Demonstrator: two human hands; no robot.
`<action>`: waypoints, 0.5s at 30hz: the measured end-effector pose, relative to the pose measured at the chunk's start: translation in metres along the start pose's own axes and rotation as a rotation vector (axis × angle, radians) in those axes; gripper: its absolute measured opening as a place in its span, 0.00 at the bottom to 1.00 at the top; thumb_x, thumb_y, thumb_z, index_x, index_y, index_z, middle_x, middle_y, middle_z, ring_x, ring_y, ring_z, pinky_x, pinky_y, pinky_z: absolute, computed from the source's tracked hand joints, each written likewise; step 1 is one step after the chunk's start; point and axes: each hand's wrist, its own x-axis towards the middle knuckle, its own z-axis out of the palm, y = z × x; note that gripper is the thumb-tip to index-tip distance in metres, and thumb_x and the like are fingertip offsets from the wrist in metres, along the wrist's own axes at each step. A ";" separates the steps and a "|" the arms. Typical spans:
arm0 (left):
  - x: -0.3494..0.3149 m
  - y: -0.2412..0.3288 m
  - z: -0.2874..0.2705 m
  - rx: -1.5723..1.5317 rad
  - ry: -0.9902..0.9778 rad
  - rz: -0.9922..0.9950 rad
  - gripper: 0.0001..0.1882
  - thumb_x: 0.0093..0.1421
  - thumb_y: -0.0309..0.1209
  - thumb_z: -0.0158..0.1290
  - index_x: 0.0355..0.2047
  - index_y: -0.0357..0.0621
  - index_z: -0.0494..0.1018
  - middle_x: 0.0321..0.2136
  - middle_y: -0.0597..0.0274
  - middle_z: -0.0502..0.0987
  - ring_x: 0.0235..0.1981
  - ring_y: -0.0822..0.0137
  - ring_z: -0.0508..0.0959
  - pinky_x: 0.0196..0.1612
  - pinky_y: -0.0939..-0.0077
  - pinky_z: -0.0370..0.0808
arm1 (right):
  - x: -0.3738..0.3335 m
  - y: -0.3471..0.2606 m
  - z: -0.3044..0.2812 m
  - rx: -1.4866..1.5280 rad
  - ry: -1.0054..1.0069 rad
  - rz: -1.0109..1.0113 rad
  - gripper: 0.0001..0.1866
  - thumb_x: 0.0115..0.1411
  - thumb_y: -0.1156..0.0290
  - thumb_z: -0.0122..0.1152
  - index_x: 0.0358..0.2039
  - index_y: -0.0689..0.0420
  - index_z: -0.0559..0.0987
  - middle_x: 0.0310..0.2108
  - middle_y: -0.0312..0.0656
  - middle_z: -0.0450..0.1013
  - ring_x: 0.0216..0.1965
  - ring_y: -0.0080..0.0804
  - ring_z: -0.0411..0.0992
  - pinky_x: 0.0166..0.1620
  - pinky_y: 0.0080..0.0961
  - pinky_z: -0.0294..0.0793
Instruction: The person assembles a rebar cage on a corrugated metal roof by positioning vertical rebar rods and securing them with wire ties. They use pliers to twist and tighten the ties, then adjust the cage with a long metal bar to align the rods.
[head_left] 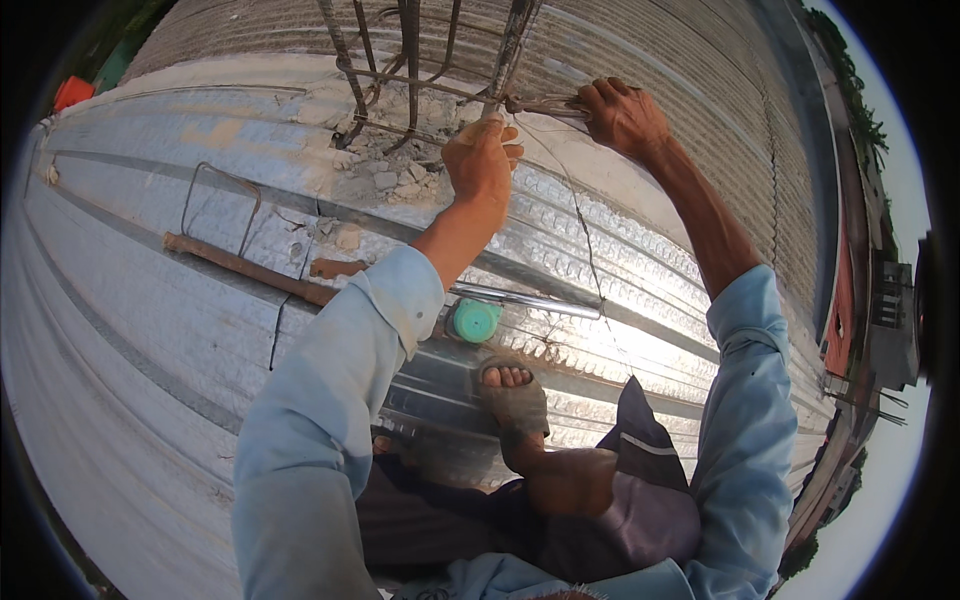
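Note:
Long-handled pincers [560, 106] are in my right hand [628, 118], which is closed around their handles. Their jaws meet a rebar joint, where a thin crossbar passes an upright rebar [508, 52]. Just below that joint, my left hand [480, 160] is closed around the lower part of the same upright, its thumb pointing up along it. A thin tie wire [580, 215] trails from near the joint down to the metal sheet by my knee. Several other upright bars [411, 65] form a cage left of my hands.
Broken concrete [385, 178] lies around the cage's foot on ribbed metal decking [120, 290]. A bent wire stirrup [215, 175], a brown stick [245, 266], a shiny metal rod [540, 301] and a teal-lidded container [474, 320] lie nearer. My sandalled foot [515, 395] stands beside the container.

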 end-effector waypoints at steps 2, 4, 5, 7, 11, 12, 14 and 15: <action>0.000 0.000 -0.005 -0.023 0.029 0.005 0.21 0.68 0.38 0.48 0.52 0.33 0.73 0.40 0.51 0.81 0.32 0.64 0.81 0.35 0.74 0.74 | -0.005 -0.007 -0.005 0.014 -0.056 0.051 0.10 0.63 0.68 0.55 0.38 0.61 0.76 0.32 0.52 0.76 0.39 0.46 0.77 0.34 0.43 0.80; 0.008 0.009 -0.010 -0.019 0.032 0.018 0.21 0.69 0.40 0.48 0.51 0.33 0.73 0.40 0.52 0.81 0.33 0.64 0.81 0.35 0.74 0.74 | -0.014 -0.033 -0.010 0.055 -0.158 0.161 0.11 0.65 0.66 0.55 0.37 0.62 0.77 0.30 0.54 0.76 0.35 0.47 0.78 0.33 0.45 0.79; 0.011 0.014 -0.012 -0.003 0.013 0.013 0.22 0.69 0.41 0.48 0.50 0.33 0.74 0.40 0.53 0.81 0.33 0.64 0.81 0.35 0.74 0.74 | -0.016 -0.048 -0.022 0.203 -0.250 0.264 0.15 0.67 0.63 0.53 0.34 0.63 0.78 0.26 0.56 0.77 0.29 0.48 0.79 0.32 0.46 0.78; 0.015 0.014 -0.012 0.029 -0.040 -0.027 0.22 0.69 0.42 0.48 0.49 0.33 0.74 0.40 0.54 0.81 0.34 0.65 0.81 0.35 0.74 0.74 | -0.025 -0.070 -0.032 0.422 -0.310 0.386 0.20 0.69 0.60 0.53 0.29 0.64 0.78 0.21 0.53 0.76 0.23 0.47 0.77 0.30 0.42 0.76; 0.025 0.019 -0.019 0.058 -0.028 -0.008 0.14 0.65 0.38 0.57 0.39 0.38 0.79 0.30 0.60 0.82 0.24 0.68 0.79 0.28 0.75 0.71 | -0.022 -0.098 -0.046 1.184 -0.553 0.725 0.23 0.67 0.55 0.58 0.24 0.63 0.77 0.16 0.42 0.73 0.20 0.28 0.73 0.25 0.31 0.71; 0.023 0.017 -0.020 0.105 -0.026 0.017 0.13 0.64 0.37 0.58 0.39 0.38 0.79 0.30 0.60 0.82 0.23 0.69 0.79 0.27 0.75 0.71 | -0.024 -0.099 -0.045 1.318 -0.566 0.757 0.21 0.66 0.57 0.59 0.25 0.62 0.77 0.16 0.41 0.73 0.20 0.28 0.73 0.24 0.29 0.72; 0.023 0.017 -0.019 0.191 -0.059 0.066 0.14 0.63 0.36 0.60 0.41 0.37 0.77 0.32 0.60 0.82 0.24 0.68 0.80 0.28 0.75 0.73 | -0.027 -0.098 -0.044 1.497 -0.587 0.784 0.19 0.66 0.59 0.61 0.26 0.62 0.77 0.17 0.41 0.74 0.20 0.27 0.74 0.23 0.27 0.72; 0.025 0.017 -0.020 0.230 -0.093 0.088 0.15 0.62 0.36 0.61 0.43 0.37 0.76 0.33 0.60 0.81 0.25 0.68 0.80 0.29 0.75 0.74 | -0.028 -0.097 -0.044 1.541 -0.596 0.780 0.18 0.65 0.59 0.61 0.27 0.62 0.77 0.17 0.41 0.74 0.20 0.27 0.75 0.22 0.26 0.73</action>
